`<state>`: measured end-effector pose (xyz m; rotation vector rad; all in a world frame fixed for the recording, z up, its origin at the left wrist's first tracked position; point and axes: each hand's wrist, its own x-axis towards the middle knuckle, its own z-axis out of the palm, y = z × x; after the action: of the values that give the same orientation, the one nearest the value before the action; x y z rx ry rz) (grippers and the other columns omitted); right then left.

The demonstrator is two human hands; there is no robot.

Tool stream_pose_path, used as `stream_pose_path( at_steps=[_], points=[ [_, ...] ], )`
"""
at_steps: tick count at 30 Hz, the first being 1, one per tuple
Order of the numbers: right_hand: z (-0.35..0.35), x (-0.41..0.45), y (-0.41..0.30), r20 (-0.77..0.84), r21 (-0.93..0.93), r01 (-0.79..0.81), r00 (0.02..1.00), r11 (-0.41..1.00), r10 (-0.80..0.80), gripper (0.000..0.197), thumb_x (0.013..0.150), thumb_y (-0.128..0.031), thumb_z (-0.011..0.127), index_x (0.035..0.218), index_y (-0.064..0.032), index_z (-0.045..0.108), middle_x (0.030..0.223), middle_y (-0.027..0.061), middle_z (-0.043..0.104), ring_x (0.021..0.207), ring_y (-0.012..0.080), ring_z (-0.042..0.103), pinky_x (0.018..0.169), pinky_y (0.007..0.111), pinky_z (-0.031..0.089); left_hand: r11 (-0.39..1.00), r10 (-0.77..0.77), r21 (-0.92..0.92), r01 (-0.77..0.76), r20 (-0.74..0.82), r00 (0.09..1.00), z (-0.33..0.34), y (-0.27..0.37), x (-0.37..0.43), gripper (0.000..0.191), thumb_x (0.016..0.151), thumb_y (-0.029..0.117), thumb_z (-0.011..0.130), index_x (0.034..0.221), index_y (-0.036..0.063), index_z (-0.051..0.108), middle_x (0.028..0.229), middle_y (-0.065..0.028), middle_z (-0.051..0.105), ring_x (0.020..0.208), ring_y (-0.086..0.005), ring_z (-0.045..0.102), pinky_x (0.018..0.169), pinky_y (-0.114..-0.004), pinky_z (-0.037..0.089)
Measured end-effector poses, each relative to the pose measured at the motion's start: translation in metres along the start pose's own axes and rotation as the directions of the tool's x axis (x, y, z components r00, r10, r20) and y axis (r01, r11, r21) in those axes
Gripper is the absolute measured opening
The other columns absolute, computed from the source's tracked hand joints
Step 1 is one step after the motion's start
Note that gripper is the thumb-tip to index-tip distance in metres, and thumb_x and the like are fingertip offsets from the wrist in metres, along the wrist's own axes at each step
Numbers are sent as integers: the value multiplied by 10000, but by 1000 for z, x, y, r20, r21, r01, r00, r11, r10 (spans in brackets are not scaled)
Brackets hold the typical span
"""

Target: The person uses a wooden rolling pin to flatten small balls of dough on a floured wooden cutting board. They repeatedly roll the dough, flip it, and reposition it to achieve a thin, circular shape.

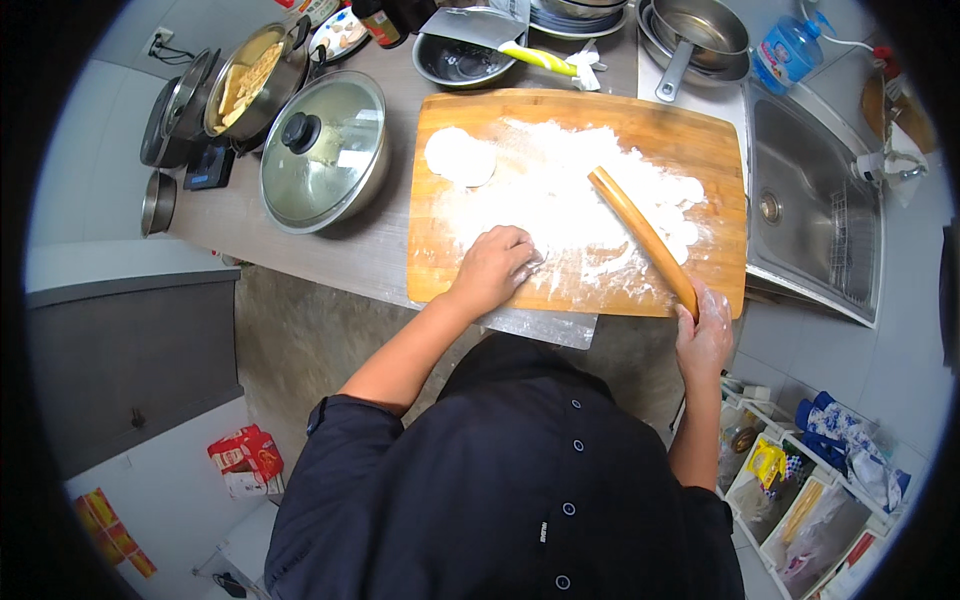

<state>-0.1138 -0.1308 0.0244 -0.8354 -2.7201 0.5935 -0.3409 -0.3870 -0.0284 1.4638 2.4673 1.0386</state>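
Observation:
My right hand (703, 326) grips the near end of a wooden rolling pin (641, 229), which slants up and left across a wooden cutting board (431, 255). White flour (540, 195) lies thickly over the middle of the board. My left hand (496, 264) rests near the board's front edge, fingers curled down into the flour; whether dough is under the fingertips is hidden. Flour-coated round wrappers (460, 157) lie overlapped at the board's upper left. Several small floured dough pieces (686, 191) sit to the right of the pin.
Left of the board stands a large bowl with a glass lid (326, 165); beyond it, a pot of yellowish food (251, 82). A cleaver (476, 28) lies across a dark bowl (461, 64) behind the board. To the right are a steel sink (806, 172) and stacked pans (701, 30).

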Motion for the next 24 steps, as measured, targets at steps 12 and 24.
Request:
stream_pose_path(
  at_steps=[12, 24],
  points=[
    [39, 17, -34, 73, 147, 291, 950, 945, -304, 428, 819, -49, 703, 1245, -80, 677, 1051, 132, 656, 1003, 350, 596, 918, 432, 485, 983, -162, 33, 183, -337, 927, -34, -7, -26, 357, 859, 92, 693, 1215, 65, 681, 1284, -145, 633, 1213, -361, 576, 1045, -448, 444],
    [75, 26, -73, 176, -211, 331, 938, 919, -298, 700, 849, -313, 750, 1493, -163, 518, 1574, 208, 390, 1468, 418, 321, 1163, 615, 246, 918, -201, 369, 148, 109, 974, -28, -32, 8, 662, 983, 392, 583, 1548, 101, 398, 1629, -175, 328, 1500, -398, 295, 1203, -633, 137]
  ],
)
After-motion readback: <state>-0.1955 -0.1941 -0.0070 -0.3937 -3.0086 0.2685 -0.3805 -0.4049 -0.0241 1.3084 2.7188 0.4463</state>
